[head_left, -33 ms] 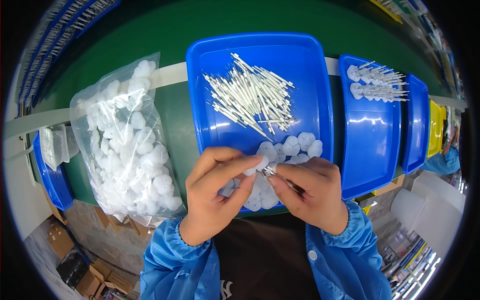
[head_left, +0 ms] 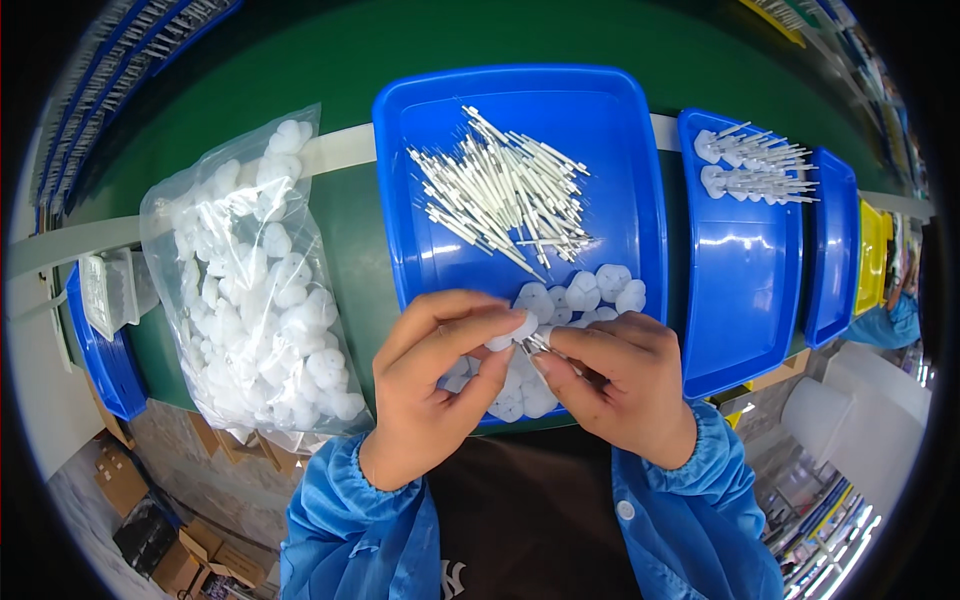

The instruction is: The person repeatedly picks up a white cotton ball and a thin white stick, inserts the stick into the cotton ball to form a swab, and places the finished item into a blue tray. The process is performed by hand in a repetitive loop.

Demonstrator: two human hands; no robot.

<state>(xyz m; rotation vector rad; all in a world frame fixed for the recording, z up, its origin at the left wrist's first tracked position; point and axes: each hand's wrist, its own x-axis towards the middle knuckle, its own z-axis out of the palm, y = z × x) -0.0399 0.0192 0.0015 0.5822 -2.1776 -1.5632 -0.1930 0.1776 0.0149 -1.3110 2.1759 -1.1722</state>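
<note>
My left hand [head_left: 435,375] pinches a small white, lobed plastic piece [head_left: 517,333] between thumb and index finger. Opposite it, my right hand [head_left: 620,380] is closed on a slim metal tool [head_left: 538,345] that looks like tweezers, mostly hidden by the fingers. Its tips meet the white piece. Both hands are over the near edge of a large blue tray [head_left: 620,220]. Loose white lobed pieces [head_left: 583,292] lie in the tray around and beneath my fingers. Farther back in it rests a heap of thin white sticks [head_left: 505,190] with fine wire-like ends.
A clear plastic bag [head_left: 260,290] full of white pieces lies left of the tray. To the right, another blue tray [head_left: 745,290] holds rows of white pieces with sticks [head_left: 755,170]. Beyond it are a narrower blue tray [head_left: 832,250] and a yellow one [head_left: 872,255].
</note>
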